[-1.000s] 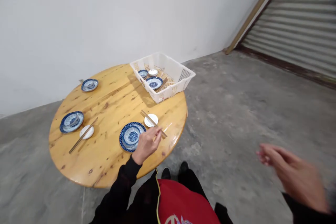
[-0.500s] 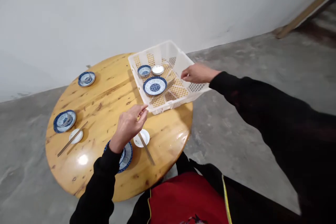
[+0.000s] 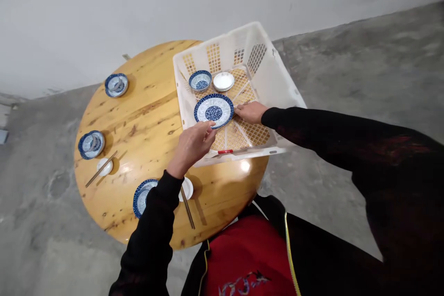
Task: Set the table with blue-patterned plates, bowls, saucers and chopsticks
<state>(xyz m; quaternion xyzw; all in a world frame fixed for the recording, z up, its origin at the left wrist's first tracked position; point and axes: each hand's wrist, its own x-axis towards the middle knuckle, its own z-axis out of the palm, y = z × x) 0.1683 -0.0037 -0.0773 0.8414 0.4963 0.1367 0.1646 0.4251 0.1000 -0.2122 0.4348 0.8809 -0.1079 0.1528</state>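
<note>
The white plastic basket [image 3: 287, 85] rests on the round wooden table's right side. Within it are a blue-and-white plate [image 3: 214, 112], a blue-patterned bowl [image 3: 200, 81] and a small white dish [image 3: 224, 81]. Beside the plate's lower right edge, my right hand [image 3: 251, 112] is closed on a pair of chopsticks [image 3: 247, 101], mostly hidden by the fingers and plate. My left hand [image 3: 194, 145] reaches over the basket's near wall. Its thumb and fingers pinch near the plate's lower rim, where the chopsticks' other end seems to be.
On the wooden table [image 3: 152, 115] stand plates with bowls: one far left [image 3: 116, 85], one left [image 3: 91, 144] and one near [image 3: 142, 196], partly behind my left sleeve. Chopsticks [image 3: 187, 208] lean on a white dish [image 3: 187, 188]. A red strip [image 3: 225, 151] shows on the basket's near rim.
My right hand has lowered and moved left to the chopsticks beside the plate. My left hand has come from the basket's corner over its near wall. The view has shifted closer to the basket.
</note>
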